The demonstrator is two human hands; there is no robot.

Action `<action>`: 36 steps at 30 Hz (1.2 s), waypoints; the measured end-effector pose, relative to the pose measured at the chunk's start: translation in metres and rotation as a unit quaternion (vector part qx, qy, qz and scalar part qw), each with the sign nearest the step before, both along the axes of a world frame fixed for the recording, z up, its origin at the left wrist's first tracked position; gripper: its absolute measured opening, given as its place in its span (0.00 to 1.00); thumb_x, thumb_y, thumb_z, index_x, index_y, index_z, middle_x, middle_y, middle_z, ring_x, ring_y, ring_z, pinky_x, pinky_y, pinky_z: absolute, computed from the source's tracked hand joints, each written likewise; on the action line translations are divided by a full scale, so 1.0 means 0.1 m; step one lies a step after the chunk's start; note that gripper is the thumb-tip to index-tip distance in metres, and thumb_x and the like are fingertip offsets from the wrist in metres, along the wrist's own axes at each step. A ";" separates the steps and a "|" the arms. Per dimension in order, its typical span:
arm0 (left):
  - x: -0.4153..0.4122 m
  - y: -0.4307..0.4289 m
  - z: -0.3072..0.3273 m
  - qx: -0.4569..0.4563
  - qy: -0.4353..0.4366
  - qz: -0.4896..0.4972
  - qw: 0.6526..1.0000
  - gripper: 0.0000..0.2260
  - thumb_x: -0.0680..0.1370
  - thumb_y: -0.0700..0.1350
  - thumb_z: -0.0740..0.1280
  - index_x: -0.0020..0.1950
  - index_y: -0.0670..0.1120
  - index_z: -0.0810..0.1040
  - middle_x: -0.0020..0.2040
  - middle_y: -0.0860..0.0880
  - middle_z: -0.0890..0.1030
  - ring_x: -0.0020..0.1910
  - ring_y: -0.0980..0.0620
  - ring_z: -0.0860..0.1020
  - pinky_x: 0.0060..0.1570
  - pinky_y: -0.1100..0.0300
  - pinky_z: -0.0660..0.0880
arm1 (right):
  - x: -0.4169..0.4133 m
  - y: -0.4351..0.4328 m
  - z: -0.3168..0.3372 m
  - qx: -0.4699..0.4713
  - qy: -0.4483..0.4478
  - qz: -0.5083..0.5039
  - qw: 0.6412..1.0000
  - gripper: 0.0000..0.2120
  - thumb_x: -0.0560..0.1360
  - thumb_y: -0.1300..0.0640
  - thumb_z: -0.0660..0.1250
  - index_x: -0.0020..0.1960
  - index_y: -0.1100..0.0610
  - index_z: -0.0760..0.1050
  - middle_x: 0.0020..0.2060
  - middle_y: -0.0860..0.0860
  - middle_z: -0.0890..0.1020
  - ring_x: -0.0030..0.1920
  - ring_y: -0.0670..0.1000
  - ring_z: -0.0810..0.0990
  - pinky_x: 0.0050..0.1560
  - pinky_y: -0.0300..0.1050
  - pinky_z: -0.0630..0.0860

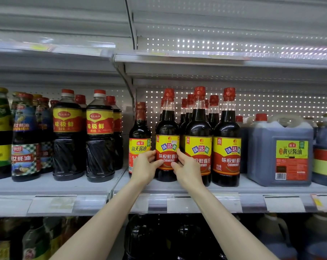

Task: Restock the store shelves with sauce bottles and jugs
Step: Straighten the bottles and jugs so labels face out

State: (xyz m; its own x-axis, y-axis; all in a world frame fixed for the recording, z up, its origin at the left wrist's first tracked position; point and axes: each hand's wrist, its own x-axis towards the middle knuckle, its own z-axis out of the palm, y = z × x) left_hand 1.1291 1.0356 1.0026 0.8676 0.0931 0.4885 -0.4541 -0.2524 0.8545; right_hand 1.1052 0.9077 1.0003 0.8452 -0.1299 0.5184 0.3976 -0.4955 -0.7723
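Centre of the action: a tall sauce bottle [167,124], round dark body, long clear neck, crinkled red foil over the cap, glossy yellow-and-red label. It stands upright at the front of the grey metal shelf [83,184], base down at the board.

Just to its right are two matching bottles [226,128], same shape and label, with more red caps packed close behind. Further right of it sits a squarish jug [280,136] of cloudy bluish plastic with a moulded handle and a red cap. Just to its left is a shorter bottle [140,132] with a yellow label, and well left of that stand big plastic bottles [99,137] with twisted ribs on their lower bodies. Behind it all runs a perforated back panel [271,104], light glinting through the holes.

The shorter bottle's lower label is covered by the wrist. The jug at the far right is cut off by the frame. Below the bottle, the clear price strip [196,203] is too blurred to read, and the row under it is dim and smeared.

The left hand [146,166] curls round the bottle's left flank at label height, thumb on the front. The right hand [187,167] mirrors it on the other side, fingers wrapped tight against the label.
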 end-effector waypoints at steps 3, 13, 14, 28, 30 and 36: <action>-0.01 -0.01 0.00 0.007 -0.003 0.002 1.000 0.25 0.76 0.37 0.69 0.71 0.38 0.68 0.66 0.40 0.75 0.66 0.45 0.74 0.63 0.44 0.73 | -0.01 0.00 0.00 -0.003 0.002 -0.001 1.000 0.28 0.79 0.60 0.65 0.76 0.55 0.59 0.68 0.55 0.73 0.67 0.53 0.72 0.65 0.51 0.73; -0.12 -0.01 0.00 0.038 -0.021 0.026 0.999 0.23 0.76 0.37 0.68 0.71 0.38 0.69 0.66 0.41 0.76 0.65 0.47 0.74 0.63 0.50 0.74 | -0.15 -0.04 0.01 0.040 0.011 0.053 0.998 0.27 0.79 0.61 0.64 0.76 0.56 0.59 0.70 0.54 0.71 0.69 0.51 0.70 0.67 0.48 0.72; -0.14 0.00 0.00 0.042 -0.026 0.032 0.998 0.22 0.76 0.37 0.69 0.70 0.38 0.70 0.65 0.41 0.77 0.64 0.47 0.75 0.62 0.50 0.74 | -0.19 -0.05 0.01 0.058 0.011 0.063 0.996 0.27 0.79 0.61 0.64 0.76 0.56 0.60 0.70 0.54 0.71 0.69 0.51 0.70 0.66 0.49 0.72; -0.52 -0.41 0.03 0.081 -0.077 0.053 0.992 0.19 0.73 0.44 0.74 0.63 0.43 0.78 0.54 0.49 0.81 0.52 0.54 0.79 0.53 0.61 0.75 | -0.53 -0.73 0.03 0.134 -0.052 0.036 0.989 0.16 0.76 0.60 0.69 0.63 0.57 0.76 0.48 0.48 0.82 0.51 0.48 0.81 0.52 0.49 0.81; -0.54 -0.51 0.04 0.085 -0.068 0.043 0.993 0.20 0.73 0.44 0.73 0.64 0.43 0.76 0.57 0.48 0.80 0.54 0.54 0.78 0.54 0.61 0.75 | -0.53 -0.83 0.04 0.139 -0.055 0.036 0.988 0.16 0.76 0.60 0.69 0.63 0.57 0.76 0.47 0.49 0.81 0.49 0.47 0.81 0.48 0.46 0.82; -0.54 -0.72 0.02 0.060 -0.032 0.014 0.998 0.25 0.74 0.42 0.73 0.70 0.42 0.71 0.62 0.46 0.78 0.60 0.50 0.76 0.61 0.52 0.75 | -0.50 -0.98 0.06 0.109 -0.038 0.024 0.993 0.20 0.74 0.57 0.72 0.65 0.55 0.75 0.51 0.51 0.81 0.50 0.50 0.81 0.51 0.51 0.81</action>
